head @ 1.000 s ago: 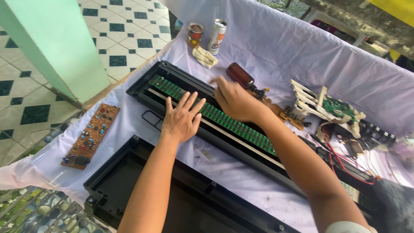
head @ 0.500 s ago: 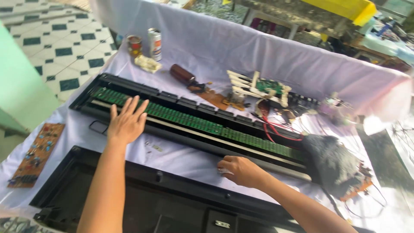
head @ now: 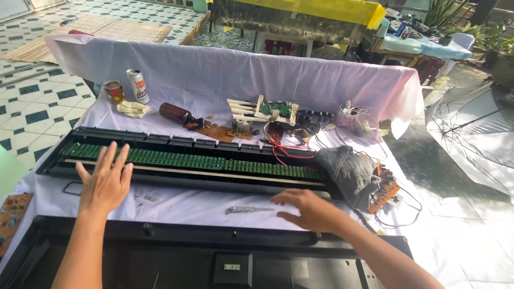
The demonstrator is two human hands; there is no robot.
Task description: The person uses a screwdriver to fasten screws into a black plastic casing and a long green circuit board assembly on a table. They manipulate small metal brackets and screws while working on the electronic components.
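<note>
**Hands spread at the opened keyboard chassis**

Since half a second ago, both hands have been drawn back from the long black keyboard chassis (head: pixel 176 160) toward its near edge, and the view has been raised so that the whole table is taken in. The left hand (head: pixel 104 182) is held flat with fingers spread wide, gripping nothing, just in front of the chassis's left end; whether it rests on the white cloth (head: pixel 187 206) or hovers above it cannot be told. The right hand (head: pixel 310 210) is laid palm-down with fingers extended and slightly parted, empty, in front of the chassis's right half, at the rim of the black lower casing (head: pixel 214 251). A small metal tool (head: pixel 249 210) is seen on the cloth just left of that hand, apart from it.

Inside the chassis a green circuit strip (head: pixel 214 160) is run along its length. At the chassis's right end a grey rag (head: pixel 350 168) is heaped, with an orange circuit board (head: pixel 385 190) beside it. Behind the chassis a brown bottle (head: pixel 174 112), a drink can (head: pixel 138 85) and a white key frame (head: pixel 257 109) are set.
</note>
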